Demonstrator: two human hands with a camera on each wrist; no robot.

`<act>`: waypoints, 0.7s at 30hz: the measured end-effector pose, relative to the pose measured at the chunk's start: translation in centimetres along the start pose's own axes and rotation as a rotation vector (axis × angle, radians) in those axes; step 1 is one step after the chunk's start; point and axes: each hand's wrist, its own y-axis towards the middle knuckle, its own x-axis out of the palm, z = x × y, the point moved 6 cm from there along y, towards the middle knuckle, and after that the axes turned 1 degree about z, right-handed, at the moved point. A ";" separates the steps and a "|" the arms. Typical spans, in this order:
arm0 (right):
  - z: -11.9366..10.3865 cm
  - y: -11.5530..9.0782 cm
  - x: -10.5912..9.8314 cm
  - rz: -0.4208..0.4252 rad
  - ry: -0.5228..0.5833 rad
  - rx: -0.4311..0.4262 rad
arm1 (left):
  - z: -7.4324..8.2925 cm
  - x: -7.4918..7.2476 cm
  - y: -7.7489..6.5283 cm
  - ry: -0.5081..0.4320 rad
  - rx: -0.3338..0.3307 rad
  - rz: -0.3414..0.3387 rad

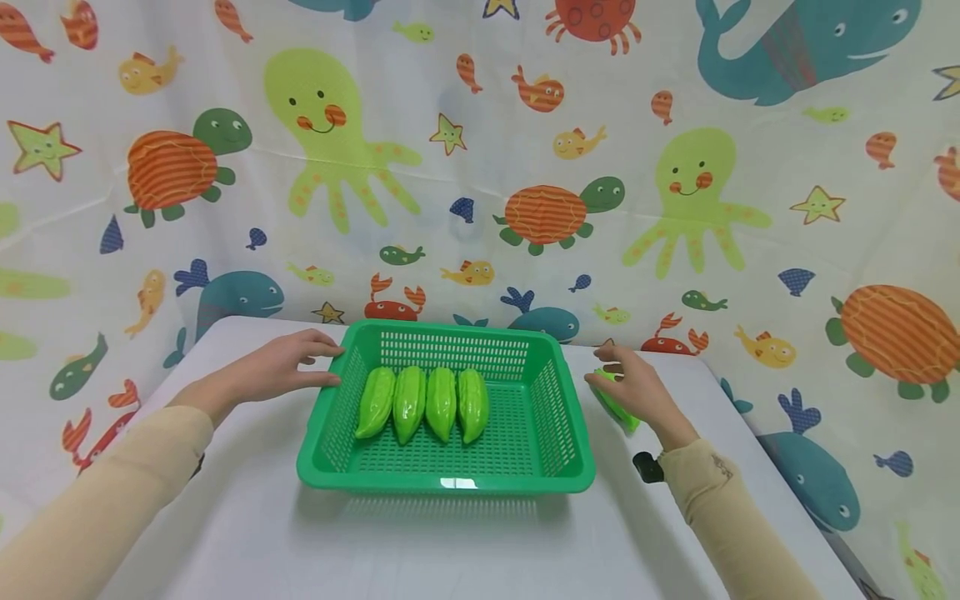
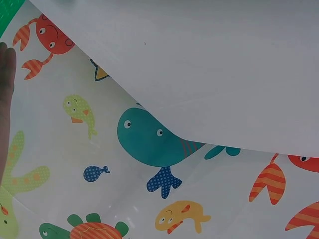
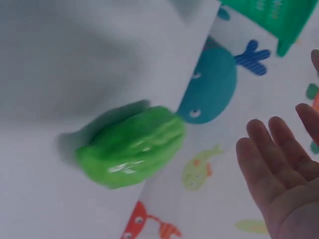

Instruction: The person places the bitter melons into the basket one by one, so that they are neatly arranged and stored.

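Note:
A green plastic basket [image 1: 450,482] stands on the white table, with several shiny green bitter gourds [image 1: 441,404] side by side in its left and middle part. My left hand [image 1: 281,367] is at the basket's left rim, fingers and thumb extended; whether they touch it I cannot tell. Only a sliver of that hand [image 2: 6,94] shows in the left wrist view. To the right of the basket, my right hand [image 1: 633,387] hovers over another bitter gourd [image 3: 133,147] lying on the table. In the right wrist view its fingers are spread and apart from that gourd.
The white table [image 1: 420,550] ends just behind the basket. A cloth curtain [image 1: 480,150] printed with sea animals hangs behind it and along both sides. The basket's corner [image 3: 274,15] shows in the right wrist view.

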 end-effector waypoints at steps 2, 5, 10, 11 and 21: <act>1.1 0.0 0.1 0.009 -0.007 0.005 | 0.0 0.0 0.0 0.003 -0.005 -0.003; 2.6 0.1 0.2 0.023 -0.030 0.004 | -0.1 -0.1 0.0 0.010 -0.012 -0.004; 4.2 0.2 0.3 0.018 -0.072 -0.023 | -0.1 -0.1 0.0 0.009 -0.007 -0.001; 4.5 0.2 0.4 0.013 -0.081 -0.028 | -0.1 -0.1 -0.1 0.006 -0.005 0.000; 8.2 0.4 1.5 -0.036 -0.095 0.052 | -0.1 0.0 0.0 0.005 -0.020 -0.009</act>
